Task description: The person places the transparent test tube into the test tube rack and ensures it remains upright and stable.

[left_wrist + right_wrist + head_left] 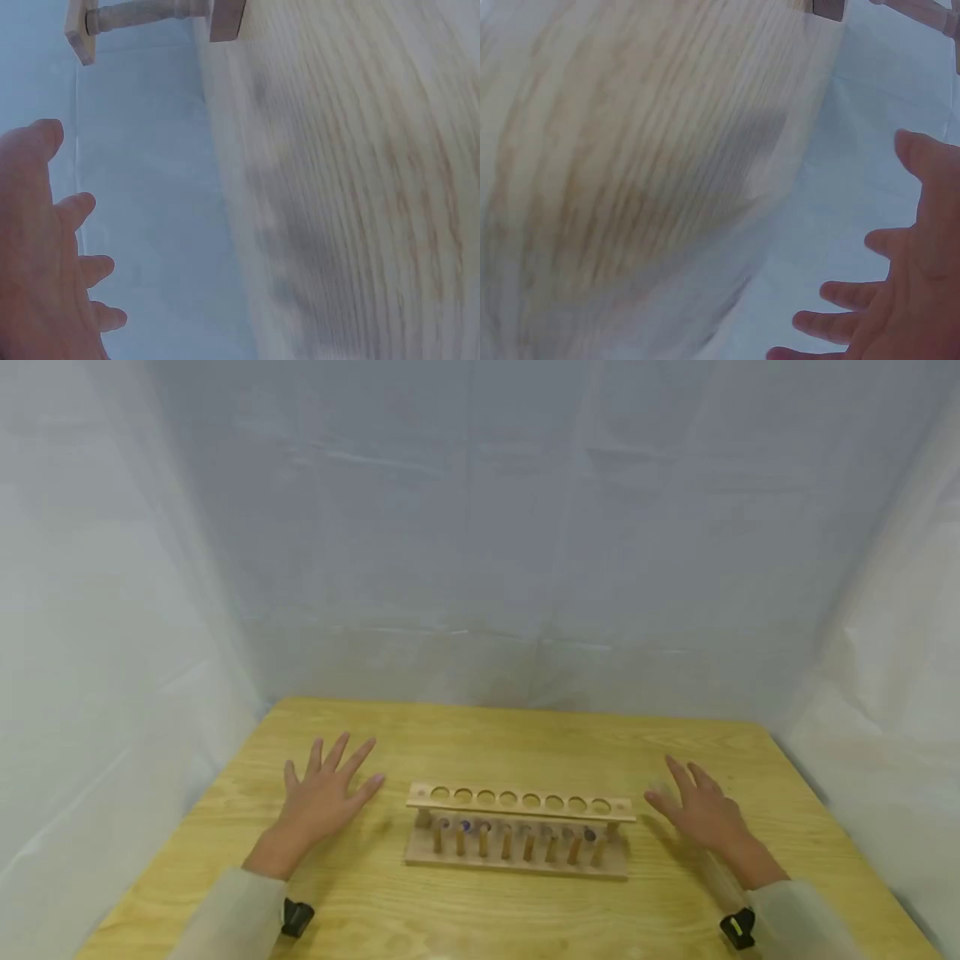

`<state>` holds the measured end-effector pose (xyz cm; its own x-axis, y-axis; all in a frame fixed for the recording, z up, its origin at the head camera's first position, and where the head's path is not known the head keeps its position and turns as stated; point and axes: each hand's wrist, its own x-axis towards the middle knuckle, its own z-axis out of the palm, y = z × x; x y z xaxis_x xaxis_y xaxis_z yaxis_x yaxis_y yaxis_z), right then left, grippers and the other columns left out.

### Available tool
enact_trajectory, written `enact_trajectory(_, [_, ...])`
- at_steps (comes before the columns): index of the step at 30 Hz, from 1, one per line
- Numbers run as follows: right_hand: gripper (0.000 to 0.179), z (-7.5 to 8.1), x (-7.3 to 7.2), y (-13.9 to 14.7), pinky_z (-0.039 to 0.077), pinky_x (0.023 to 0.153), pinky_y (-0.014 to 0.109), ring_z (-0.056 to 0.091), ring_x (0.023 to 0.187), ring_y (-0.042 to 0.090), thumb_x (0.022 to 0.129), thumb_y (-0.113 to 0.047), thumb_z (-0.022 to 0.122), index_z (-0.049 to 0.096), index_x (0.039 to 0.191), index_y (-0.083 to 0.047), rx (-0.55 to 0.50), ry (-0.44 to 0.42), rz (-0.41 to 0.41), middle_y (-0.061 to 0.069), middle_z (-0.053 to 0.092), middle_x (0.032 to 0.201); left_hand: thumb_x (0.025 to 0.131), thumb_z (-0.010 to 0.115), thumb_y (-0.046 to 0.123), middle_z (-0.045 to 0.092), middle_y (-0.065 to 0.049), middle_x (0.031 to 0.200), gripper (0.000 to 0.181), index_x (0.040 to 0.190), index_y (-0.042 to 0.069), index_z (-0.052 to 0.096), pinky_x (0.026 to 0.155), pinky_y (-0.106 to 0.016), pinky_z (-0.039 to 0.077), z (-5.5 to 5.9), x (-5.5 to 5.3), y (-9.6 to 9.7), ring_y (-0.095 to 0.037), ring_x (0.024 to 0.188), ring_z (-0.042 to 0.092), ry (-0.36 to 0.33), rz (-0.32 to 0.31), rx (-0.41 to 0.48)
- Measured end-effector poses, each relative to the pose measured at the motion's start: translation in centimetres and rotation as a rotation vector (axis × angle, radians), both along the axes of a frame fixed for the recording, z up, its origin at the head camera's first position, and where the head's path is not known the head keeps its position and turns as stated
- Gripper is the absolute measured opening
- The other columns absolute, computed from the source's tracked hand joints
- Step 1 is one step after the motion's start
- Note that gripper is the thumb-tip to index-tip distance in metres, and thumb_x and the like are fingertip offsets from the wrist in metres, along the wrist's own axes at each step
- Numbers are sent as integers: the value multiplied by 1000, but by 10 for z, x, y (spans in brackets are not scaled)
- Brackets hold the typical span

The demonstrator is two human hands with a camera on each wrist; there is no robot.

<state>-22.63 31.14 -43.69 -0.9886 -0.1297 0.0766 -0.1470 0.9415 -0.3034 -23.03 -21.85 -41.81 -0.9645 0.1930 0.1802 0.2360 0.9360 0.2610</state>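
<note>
A wooden test tube rack (pixel 517 806) stands upright on the table between my two hands. Its top bar has a row of several round holes, and a row of short pegs rises from the base. My left hand (pixel 322 797) is to the left of the rack with fingers spread, holding nothing. On the other side, my right hand (pixel 701 814) hovers apart from the rack, its fingers extended and nothing in them. Each wrist view catches only an end of the rack (pixel 154 13), with the palm and fingers at the frame's side.
The light wooden table (pixel 480 918) carries the rack near its middle. Pale plastic sheeting (pixel 510 543) hangs behind the table and along both sides. A small dark device (pixel 297 917) is strapped at the left wrist, another (pixel 738 928) at the right.
</note>
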Motion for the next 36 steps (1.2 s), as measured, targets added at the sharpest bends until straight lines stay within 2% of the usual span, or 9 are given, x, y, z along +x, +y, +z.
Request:
enact_trajectory(9, [94,-3,-1,-1,47,71,67,40,113,64,94,-59,52,18,149,8,-6,-108,-84,45,32,134,98,41,58,15,-21,159,68,154,21,28,100,-81,1,4,2,10,-53,142,3,10,-28,43])
enact_trajectory(15, [97,-1,2,0,45,77,67,40,112,64,93,-56,54,15,148,13,-6,-152,-123,47,31,132,99,42,56,15,-20,159,67,154,21,29,102,-80,3,8,3,16,-52,142,4,24,-33,43])
enact_trajectory(22, [92,-1,0,4,44,81,67,42,109,64,95,-49,55,16,144,19,-17,-216,-138,49,30,130,99,42,56,17,-21,158,66,154,21,29,102,-80,2,5,2,21,-51,143,4,25,-41,58])
enact_trajectory(30, [87,-10,-6,12,44,81,66,46,105,62,96,-45,53,19,141,21,-15,-228,-146,49,33,127,99,43,56,18,-20,158,65,154,22,30,102,-80,2,4,2,22,-50,143,5,36,-43,65])
enact_trajectory(36, [82,-8,-7,14,46,79,63,50,100,58,96,-44,52,26,136,23,-4,-245,-153,47,41,119,99,41,57,19,-19,159,66,154,24,28,102,-80,3,1,2,31,-50,143,5,31,-52,66])
